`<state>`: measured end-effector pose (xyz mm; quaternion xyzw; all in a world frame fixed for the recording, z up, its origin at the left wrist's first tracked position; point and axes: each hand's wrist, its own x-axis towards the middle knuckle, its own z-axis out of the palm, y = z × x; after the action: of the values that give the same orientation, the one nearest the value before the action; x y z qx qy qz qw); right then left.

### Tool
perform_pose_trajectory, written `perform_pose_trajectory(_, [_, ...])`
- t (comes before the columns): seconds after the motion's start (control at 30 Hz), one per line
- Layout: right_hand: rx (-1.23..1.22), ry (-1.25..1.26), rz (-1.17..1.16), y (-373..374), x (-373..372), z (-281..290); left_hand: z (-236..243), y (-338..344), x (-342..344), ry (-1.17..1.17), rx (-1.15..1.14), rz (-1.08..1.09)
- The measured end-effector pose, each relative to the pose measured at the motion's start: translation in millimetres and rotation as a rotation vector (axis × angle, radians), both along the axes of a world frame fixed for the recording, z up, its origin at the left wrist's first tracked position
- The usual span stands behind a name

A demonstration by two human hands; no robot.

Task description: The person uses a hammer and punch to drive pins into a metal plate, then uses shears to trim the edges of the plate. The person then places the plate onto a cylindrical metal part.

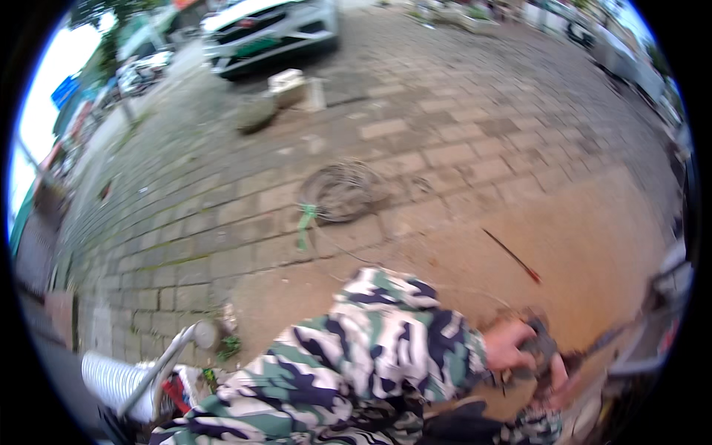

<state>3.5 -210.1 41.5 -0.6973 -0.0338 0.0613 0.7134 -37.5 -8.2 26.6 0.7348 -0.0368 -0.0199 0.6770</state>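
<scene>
We are seeing a wire coil [325,194] and thin rod [512,256] lying farther off; near right, our left fingers [525,361] are gripping a blurred, dark-grey lump [543,344], right fingers [558,368] touching it, grip unclear.

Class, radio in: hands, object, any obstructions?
Left hand, right hand: both on dark grey rounded object, material unclear. Thin dark rod with reddish end lies apart. Nothing visibly blocking.

There is room over the brown slab [586,248] beyond the fingers [523,359], around one thin rod [512,256].
</scene>
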Motion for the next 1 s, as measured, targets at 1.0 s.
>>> perform_pose_trajectory(1.0, [0.273, 0.204, 0.018, -6.9, -5.8, 4.0, 17.8, -11.1, -2.6, 0.326, -0.800, 0.114])
